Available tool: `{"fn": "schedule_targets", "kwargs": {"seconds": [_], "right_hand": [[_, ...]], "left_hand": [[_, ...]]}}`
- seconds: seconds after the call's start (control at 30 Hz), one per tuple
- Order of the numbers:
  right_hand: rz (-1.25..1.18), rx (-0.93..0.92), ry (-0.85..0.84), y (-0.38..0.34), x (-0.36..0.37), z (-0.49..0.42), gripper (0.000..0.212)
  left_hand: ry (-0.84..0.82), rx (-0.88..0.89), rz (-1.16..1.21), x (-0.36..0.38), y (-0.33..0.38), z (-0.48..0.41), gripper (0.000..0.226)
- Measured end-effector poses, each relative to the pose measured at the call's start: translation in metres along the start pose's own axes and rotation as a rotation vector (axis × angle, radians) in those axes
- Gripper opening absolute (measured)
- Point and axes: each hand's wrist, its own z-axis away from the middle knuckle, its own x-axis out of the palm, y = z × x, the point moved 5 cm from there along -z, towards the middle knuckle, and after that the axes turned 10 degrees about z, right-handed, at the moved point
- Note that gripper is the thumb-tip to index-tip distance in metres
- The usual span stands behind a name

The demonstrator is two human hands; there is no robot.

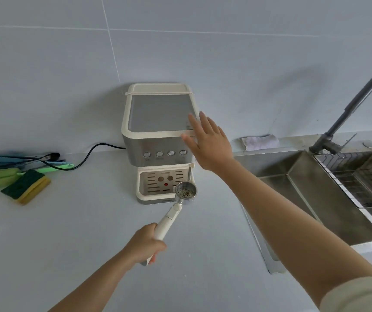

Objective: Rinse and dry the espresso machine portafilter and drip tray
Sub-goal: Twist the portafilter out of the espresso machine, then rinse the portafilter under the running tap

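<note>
Portafilter: clear of the espresso machine, held above the drip tray, grounds in its basket. Left hand clamped on the handle; right hand open, fingers spread, at the machine's front corner. Risk: tilting the portafilter toward the sink would likely scatter grounds on the tabletop.

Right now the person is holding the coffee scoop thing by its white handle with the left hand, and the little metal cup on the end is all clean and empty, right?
Not quite. The head view shows the left hand gripping the portafilter by its white handle, but its metal basket isn't clean: dark coffee specks sit inside it.
</note>
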Motion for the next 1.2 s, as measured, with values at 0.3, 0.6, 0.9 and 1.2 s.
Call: {"fn": "schedule_targets", "kwargs": {"seconds": [0.3,0.6,0.9,1.2], "right_hand": [[-0.135,0.339,-0.115,0.102,0.04,0.082,0.073],[-0.335,0.603,-0.104,0.249,0.049,0.124,0.073],[-0.568,0.608,-0.098,0.432,0.058,0.104,0.074],[-0.957,0.78,-0.15,0.556,0.063,0.067,0.073]], "left_hand": [[-0.116,0.085,-0.025,0.064,0.052,-0.042,0.014],[-0.176,0.139,-0.03,0.151,0.138,-0.088,0.017],[-0.093,0.141,0.044,0.269,0.235,-0.15,0.021],[0.065,0.088,0.101,0.336,0.3,-0.178,0.027]]}}
